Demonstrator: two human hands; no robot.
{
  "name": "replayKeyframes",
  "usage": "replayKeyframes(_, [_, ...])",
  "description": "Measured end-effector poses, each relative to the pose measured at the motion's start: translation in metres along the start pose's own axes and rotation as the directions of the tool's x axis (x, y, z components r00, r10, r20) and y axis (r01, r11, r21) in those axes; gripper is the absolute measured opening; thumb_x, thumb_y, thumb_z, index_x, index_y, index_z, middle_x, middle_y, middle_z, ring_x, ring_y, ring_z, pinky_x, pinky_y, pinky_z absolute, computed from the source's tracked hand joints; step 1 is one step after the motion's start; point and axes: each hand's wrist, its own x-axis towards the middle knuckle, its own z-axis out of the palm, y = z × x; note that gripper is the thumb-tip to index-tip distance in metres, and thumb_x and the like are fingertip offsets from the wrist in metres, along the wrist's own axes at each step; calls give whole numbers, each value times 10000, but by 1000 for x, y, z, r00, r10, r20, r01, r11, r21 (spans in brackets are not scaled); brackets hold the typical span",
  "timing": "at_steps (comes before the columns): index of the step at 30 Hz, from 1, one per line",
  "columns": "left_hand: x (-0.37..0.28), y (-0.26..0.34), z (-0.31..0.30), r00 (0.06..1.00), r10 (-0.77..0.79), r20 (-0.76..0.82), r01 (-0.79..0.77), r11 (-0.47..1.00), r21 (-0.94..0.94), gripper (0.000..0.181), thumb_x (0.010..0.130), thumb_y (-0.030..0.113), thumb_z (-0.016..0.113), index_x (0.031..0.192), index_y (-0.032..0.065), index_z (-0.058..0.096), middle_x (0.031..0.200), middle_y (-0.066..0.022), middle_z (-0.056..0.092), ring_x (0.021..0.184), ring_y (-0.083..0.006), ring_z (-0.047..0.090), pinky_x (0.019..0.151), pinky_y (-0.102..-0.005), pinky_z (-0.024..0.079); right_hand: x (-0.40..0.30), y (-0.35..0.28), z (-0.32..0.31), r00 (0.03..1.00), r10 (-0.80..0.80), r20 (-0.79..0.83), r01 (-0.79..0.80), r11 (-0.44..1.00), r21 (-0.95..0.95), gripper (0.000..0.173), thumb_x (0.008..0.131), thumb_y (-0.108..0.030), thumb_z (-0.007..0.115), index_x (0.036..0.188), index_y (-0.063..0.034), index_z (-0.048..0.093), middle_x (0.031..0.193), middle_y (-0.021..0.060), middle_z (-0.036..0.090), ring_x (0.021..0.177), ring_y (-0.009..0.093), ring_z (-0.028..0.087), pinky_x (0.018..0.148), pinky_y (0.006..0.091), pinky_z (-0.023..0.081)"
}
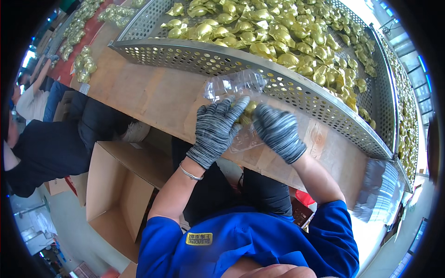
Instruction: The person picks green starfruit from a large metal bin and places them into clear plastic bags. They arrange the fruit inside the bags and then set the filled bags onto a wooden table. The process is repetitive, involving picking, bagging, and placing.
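Observation:
A clear plastic clamshell tray (233, 85) lies on the wooden table against the perforated metal bin, its near part reaching under my hands. Gold-wrapped round pieces (249, 108) show between my hands in the tray. My left hand (216, 128), in a grey striped knit glove, rests over the tray's left side with its fingers at the gold pieces. At the right of them my right hand (278, 130), gloved alike and slightly blurred, has its fingers curled; whether it grips a piece is hidden.
Many gold-wrapped pieces (285, 60) fill the metal bin (194, 57) behind the tray. Stacked clear trays (379, 191) stand at the table's right end. An open cardboard box (107, 187) is below at left, near a person in dark clothes (52, 149). More filled trays (84, 64) lie far left.

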Motion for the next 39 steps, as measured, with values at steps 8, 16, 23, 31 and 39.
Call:
replayKeyframes(8, [14,7,-8,977,-5,213,-46,971,235,655,727,212,693,1344,244,476,1161,-152,542,967,-331,553,853,-475,423,9,9,-12,979,-21,203,-64,912,404,399,803,-130,658,1172,-72,518,812,184,629,704,329,636,634,406,515])
replayKeyframes(16, [13,9,-17,948,-100,302,46,982,182,622,727,204,714,1313,204,504,1270,-161,502,1096,-331,533,914,-449,430,57,95,-142,926,367,91,-365,930,-42,397,850,-137,644,1236,-128,548,1146,106,628,1037,279,602,937,383,466])
replayKeyframes(23, [13,4,-15,953,-57,298,24,993,114,622,749,190,688,1331,169,470,1285,-138,492,1118,-337,513,939,-437,435,84,156,-107,700,391,598,-44,859,-510,523,743,-50,617,1234,-228,583,1066,118,666,969,304,633,825,394,508])
replayKeyframes(31, [7,-4,-9,993,-2,122,1,1000,8,541,740,171,690,1262,152,546,1178,-122,573,1059,-302,549,914,-396,456,95,159,-104,566,409,716,-73,890,-451,444,807,-63,581,1237,-173,565,1071,149,660,969,319,636,837,430,487])
replayKeyframes(39, [8,-8,6,998,-12,-58,0,982,-187,481,664,171,739,1132,139,635,1030,-63,628,912,-259,597,812,-357,500,51,207,-138,884,329,333,-439,829,346,510,818,-273,685,1262,-76,529,1136,95,626,1028,202,603,820,346,536])
